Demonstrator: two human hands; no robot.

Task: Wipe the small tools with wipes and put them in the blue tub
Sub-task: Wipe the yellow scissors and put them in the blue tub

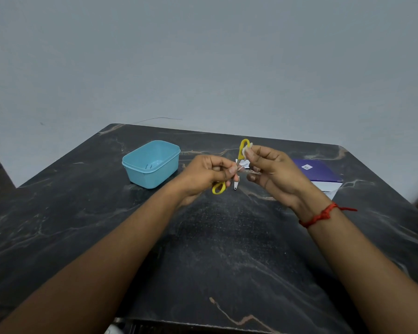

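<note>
Small scissors with yellow handles (242,150) are held above the dark marble table (227,237), spread open. My left hand (204,175) pinches them near the pivot, and the lower yellow loop pokes out below it. My right hand (273,173) presses a small white wipe (247,147) against the upper yellow loop. The blue tub (152,163) stands open to the left of my hands, with something small and dark on its floor. A small silver tool (236,184), like a nail clipper, lies on the table just under my hands.
A purple packet with a white label (320,173) lies at the right, behind my right wrist, which wears a red thread. A torn white wrapper (243,163) lies between my hands. The table's far edge meets a plain grey wall.
</note>
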